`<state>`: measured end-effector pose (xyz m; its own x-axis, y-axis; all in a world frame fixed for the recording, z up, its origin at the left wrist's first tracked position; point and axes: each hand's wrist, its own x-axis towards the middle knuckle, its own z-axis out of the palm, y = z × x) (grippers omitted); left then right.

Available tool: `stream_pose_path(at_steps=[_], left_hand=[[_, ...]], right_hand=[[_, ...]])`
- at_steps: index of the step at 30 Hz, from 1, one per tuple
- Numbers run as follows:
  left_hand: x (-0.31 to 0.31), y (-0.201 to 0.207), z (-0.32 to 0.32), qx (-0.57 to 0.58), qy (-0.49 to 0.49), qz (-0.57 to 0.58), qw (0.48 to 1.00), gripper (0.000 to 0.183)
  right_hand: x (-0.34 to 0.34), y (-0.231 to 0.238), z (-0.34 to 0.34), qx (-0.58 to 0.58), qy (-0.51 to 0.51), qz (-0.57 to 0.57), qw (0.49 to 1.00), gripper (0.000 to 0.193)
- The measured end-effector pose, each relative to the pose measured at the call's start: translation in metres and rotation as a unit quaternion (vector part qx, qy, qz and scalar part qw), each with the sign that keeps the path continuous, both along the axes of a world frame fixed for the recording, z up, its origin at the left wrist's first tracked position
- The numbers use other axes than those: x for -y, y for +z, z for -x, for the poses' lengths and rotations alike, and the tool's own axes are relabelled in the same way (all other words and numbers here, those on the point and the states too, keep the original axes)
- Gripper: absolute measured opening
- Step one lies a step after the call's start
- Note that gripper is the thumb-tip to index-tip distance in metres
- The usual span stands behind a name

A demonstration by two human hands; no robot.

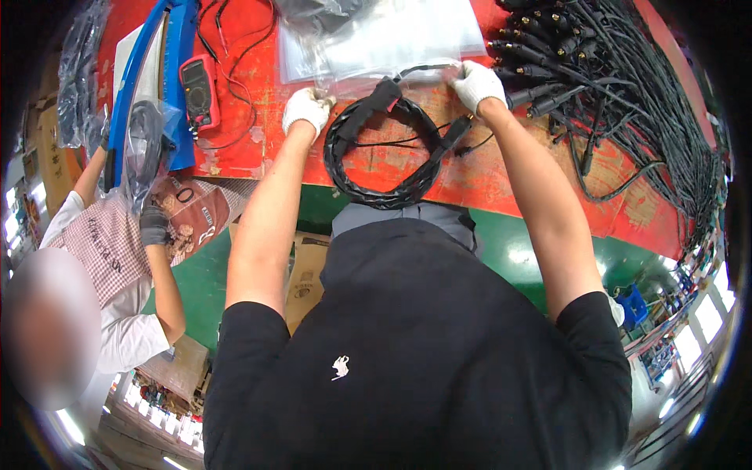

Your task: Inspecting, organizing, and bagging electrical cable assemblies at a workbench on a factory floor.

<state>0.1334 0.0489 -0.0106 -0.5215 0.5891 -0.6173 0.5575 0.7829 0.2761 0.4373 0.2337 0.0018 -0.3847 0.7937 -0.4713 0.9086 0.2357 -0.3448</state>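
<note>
Coiled cable (pixel 381 157): black, wound into a ring with a thick plug end on top; lies on the red workbench (pixel 501 184) close to its near edge, in front of the person, between the two hands

Clear bag (pixel 392 43): flat plastic bag just beyond the coil, its mouth at the coil's far side; looks unfilled

Progress: coil is wound and in place, bag mouth is being held at it; the coil is not inside the bag, so by my reading bagging is barely begun and sealing is left

Left hand (pixel 307 107): white glove, forearm reaching out from the near edge, fingers curled and pinching the bag's near left corner just beside the coil

Right hand (pixel 478 84): white glove, arm stretched further out, fingers closed on the bag's near right corner above the coil's loose connector end

Cable pile (pixel 619 102): many black leads with connectors, heaped toward the far right corner of the bench, well apart from the coil

Multimeter (pixel 200 92): red, on the left part of the bench beside a blue frame (pixel 176 78)

Co-worker's hand (pixel 153 225): dark glove, off the left edge, gripping a bagged black cable (pixel 145 149)
</note>
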Motion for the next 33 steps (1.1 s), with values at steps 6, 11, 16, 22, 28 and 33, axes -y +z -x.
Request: stream_pose_path(at_steps=[6, 11, 16, 22, 28, 33], left_hand=[[0.009, 0.005, -0.007, -0.008, -0.009, 0.038, 0.999, 0.043], [0.017, 0.009, -0.01, -0.016, -0.047, 0.074, 0.996, 0.045], [0.025, -0.001, -0.006, -0.043, -0.066, 0.075, 0.994, 0.049], [0.034, -0.003, 0.006, 0.136, 0.012, 0.066, 0.988, 0.044], [0.038, 0.01, 0.001, 0.094, -0.076, 0.043, 0.992, 0.039], [0.04, 0.007, -0.009, -0.058, -0.126, 0.037, 0.99, 0.04]], right_hand=[[0.014, 0.004, -0.001, 0.016, -0.036, 0.016, 0.999, 0.036], [0.018, 0.007, -0.011, 0.038, -0.024, 0.089, 0.995, 0.037], [0.017, 0.001, -0.023, 0.095, 0.075, 0.205, 0.971, 0.039], [0.028, -0.026, -0.05, -0.171, -0.311, 0.551, 0.755, 0.02], [0.051, -0.02, -0.07, -0.266, -0.373, 0.533, 0.711, 0.021], [0.076, -0.012, -0.057, -0.347, -0.409, 0.35, 0.768, 0.026]])
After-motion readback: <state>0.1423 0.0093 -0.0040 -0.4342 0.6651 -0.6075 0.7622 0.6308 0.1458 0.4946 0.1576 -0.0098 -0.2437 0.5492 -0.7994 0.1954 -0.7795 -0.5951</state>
